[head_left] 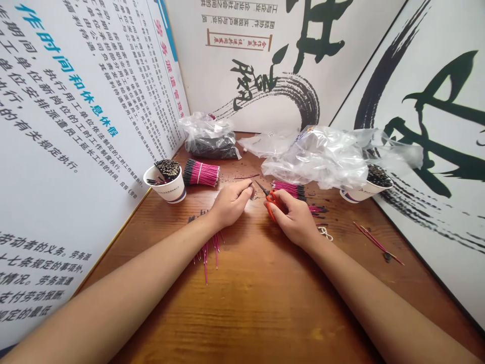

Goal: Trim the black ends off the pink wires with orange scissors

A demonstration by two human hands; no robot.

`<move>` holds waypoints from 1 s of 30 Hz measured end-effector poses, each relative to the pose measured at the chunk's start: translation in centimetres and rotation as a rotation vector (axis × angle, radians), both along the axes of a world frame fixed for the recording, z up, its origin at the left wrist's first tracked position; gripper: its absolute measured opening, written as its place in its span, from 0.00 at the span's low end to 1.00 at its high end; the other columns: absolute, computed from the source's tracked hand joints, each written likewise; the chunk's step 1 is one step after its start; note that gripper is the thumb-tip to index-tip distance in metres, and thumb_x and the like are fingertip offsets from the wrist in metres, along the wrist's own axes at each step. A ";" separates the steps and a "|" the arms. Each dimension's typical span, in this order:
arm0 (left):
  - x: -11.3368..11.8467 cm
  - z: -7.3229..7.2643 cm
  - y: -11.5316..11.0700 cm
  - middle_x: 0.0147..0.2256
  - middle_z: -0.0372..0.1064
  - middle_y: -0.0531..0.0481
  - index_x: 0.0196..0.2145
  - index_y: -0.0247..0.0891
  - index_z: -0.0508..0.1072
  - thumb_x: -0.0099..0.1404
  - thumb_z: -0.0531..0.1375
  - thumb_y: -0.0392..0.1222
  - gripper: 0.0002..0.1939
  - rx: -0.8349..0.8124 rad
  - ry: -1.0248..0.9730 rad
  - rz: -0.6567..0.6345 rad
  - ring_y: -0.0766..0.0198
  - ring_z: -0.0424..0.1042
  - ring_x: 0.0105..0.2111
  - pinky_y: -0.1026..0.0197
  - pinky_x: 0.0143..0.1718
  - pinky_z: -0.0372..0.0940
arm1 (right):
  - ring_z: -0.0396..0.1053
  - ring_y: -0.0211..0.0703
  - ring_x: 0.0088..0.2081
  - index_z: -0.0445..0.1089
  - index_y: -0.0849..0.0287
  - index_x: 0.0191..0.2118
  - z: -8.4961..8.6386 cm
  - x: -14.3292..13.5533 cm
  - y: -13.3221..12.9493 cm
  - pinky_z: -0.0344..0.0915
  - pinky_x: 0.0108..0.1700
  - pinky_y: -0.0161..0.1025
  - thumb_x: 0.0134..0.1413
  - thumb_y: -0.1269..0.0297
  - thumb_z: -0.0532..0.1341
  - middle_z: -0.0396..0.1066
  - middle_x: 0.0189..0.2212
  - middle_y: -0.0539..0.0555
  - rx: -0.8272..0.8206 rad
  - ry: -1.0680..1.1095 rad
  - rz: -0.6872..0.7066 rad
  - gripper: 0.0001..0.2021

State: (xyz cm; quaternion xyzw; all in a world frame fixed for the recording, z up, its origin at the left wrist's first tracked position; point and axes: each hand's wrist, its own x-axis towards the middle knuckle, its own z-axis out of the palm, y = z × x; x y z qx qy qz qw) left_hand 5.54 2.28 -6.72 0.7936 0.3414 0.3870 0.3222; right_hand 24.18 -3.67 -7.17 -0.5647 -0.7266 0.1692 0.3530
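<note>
My left hand (232,203) is closed in a pinch on a small dark piece (250,184), mostly hidden by the fingers. Just to its right, my right hand (293,215) is wrapped round orange-handled scissors (273,203). Their slim dark blades point up and left towards the left fingertips, a short gap apart. Beyond the fingertips a single pink wire (245,177) lies on the table among tiny dark scraps. Loose pink wires (206,258) stick out from below my left wrist, beside short black pieces (197,216). A bundle of pink wires with black ends (290,189) lies behind my right hand.
A banded bundle of pink wires (202,173) stands next to a paper cup (170,192) of dark pieces. Another cup (356,194) is at the right, partly under clear plastic bags (318,156). A bagged black bundle (212,144) sits at the back. Printed panels (242,96) enclose the table.
</note>
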 end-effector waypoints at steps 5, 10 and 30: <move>0.0 0.0 0.0 0.25 0.62 0.53 0.26 0.36 0.63 0.68 0.47 0.39 0.13 -0.002 -0.011 -0.006 0.66 0.62 0.28 0.63 0.34 0.57 | 0.64 0.39 0.26 0.66 0.56 0.36 0.0 0.0 0.0 0.56 0.31 0.34 0.61 0.58 0.56 0.69 0.26 0.48 -0.003 -0.020 0.007 0.08; 0.0 -0.4 0.4 0.25 0.61 0.53 0.25 0.37 0.61 0.69 0.47 0.41 0.14 0.003 0.019 0.101 0.65 0.61 0.28 0.62 0.33 0.57 | 0.65 0.39 0.26 0.68 0.56 0.38 -0.1 0.0 0.0 0.56 0.30 0.34 0.61 0.57 0.56 0.71 0.27 0.49 -0.003 -0.015 0.005 0.09; 0.2 -0.1 0.4 0.25 0.60 0.52 0.25 0.37 0.61 0.69 0.47 0.40 0.14 -0.037 -0.002 0.039 0.65 0.60 0.29 0.62 0.32 0.56 | 0.66 0.40 0.28 0.68 0.56 0.38 -0.1 0.0 0.0 0.58 0.32 0.34 0.61 0.59 0.56 0.72 0.27 0.49 -0.011 -0.029 0.015 0.08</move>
